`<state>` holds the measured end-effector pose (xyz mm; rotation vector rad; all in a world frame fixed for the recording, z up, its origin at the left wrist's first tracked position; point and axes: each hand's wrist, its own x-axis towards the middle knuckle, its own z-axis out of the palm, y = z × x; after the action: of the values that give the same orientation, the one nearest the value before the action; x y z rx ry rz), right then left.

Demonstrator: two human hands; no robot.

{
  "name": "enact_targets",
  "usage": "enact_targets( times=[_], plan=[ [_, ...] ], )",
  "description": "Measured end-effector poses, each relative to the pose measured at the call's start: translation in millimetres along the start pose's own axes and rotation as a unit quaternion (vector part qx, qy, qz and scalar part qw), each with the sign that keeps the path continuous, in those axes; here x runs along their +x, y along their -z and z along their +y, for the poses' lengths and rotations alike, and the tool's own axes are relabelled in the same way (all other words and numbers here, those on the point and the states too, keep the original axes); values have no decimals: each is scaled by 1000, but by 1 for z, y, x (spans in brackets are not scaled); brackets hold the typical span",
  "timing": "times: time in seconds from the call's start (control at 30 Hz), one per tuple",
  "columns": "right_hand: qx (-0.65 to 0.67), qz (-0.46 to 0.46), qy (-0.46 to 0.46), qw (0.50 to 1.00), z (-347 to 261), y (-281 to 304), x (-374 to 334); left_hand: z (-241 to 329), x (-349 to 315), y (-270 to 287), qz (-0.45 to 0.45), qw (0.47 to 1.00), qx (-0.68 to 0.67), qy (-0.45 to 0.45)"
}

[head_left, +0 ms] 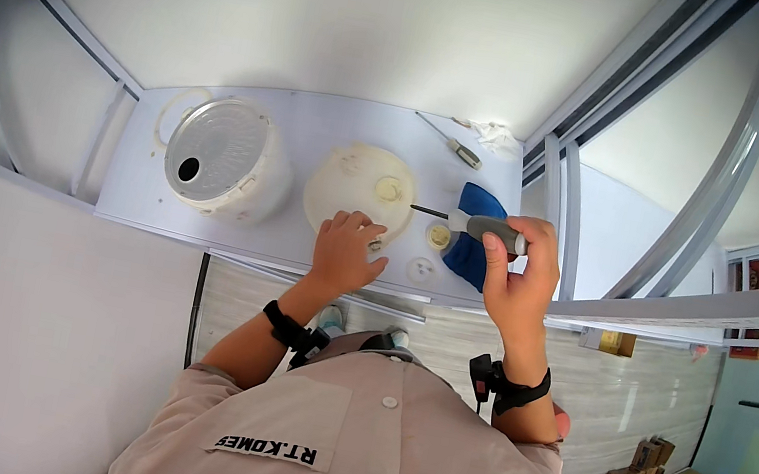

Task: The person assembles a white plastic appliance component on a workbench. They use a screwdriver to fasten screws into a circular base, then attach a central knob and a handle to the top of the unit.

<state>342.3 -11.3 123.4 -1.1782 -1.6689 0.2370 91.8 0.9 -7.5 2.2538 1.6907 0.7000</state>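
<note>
My right hand (pixel 524 273) grips a screwdriver (pixel 499 234) by its grey handle. Its dark shaft points left, with the tip at the right edge of a round off-white lid (pixel 331 196). A raised round fitting (pixel 390 189) stands on the lid's right part. At the lid's near edge is my left hand (pixel 347 250), fingers bent and thumb apart from them. Between its fingers and thumb shows a small part (pixel 375 243), too small to name; no firm hold on it is visible. A blue cloth (pixel 467 259) lies beneath the screwdriver.
A white pot-like body (pixel 270 179) with a metal inside stands at the left. Another screwdriver (pixel 460 152) and crumpled white tissue (pixel 491 137) lie at the back right. Near the front edge are a small cream ring (pixel 438 237) and a whitish disc (pixel 420 270). White frame bars (pixel 556 217) border the table's right.
</note>
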Motion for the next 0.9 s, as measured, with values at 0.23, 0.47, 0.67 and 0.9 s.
enact_targets(
  times=[0.23, 0.47, 0.67, 0.9],
  plan=[
    [14, -31, 54, 998, 11, 34, -9, 36, 0, -46, -45, 996, -6, -76],
    [40, -68, 91, 993, 30, 55, -24, 53, -10, -82, -95, 995, -21, -8],
    [59, -75, 88, 992, 39, 65, -32, 49, -17, -102, -97, 995, 17, 3],
    [95, -91, 69, 989, 50, 64, -44, 50, -21, -110, -106, 993, 45, 16]
  ],
)
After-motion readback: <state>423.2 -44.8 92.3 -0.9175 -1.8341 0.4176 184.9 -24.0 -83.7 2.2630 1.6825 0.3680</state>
